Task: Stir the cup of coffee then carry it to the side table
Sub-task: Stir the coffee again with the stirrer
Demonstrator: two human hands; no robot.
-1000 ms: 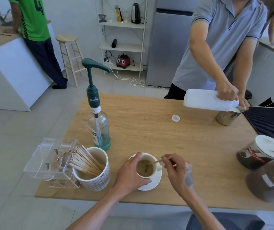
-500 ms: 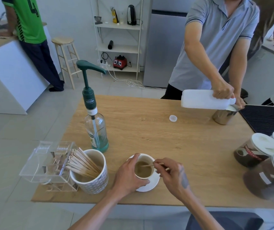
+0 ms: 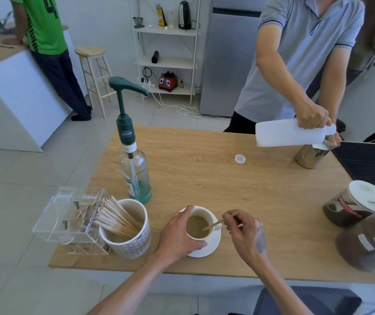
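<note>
A white cup of light brown coffee [image 3: 198,226] stands on a white saucer [image 3: 209,247] near the front edge of the wooden table [image 3: 216,185]. My left hand [image 3: 177,237] is wrapped around the cup's left side. My right hand [image 3: 243,233] pinches a thin wooden stir stick [image 3: 218,222] whose lower end dips into the coffee.
A patterned mug of wooden sticks [image 3: 127,230] and a clear plastic box [image 3: 68,214] stand left of the cup, a green pump bottle [image 3: 134,160] behind them. Across the table a person pours from a white bottle [image 3: 288,135] into a metal jug [image 3: 309,156]. Lidded jars [image 3: 354,203] crowd the right edge.
The stick in my right hand has moved around inside the cup. My left hand stays on the cup, and the view has shifted slightly.
</note>
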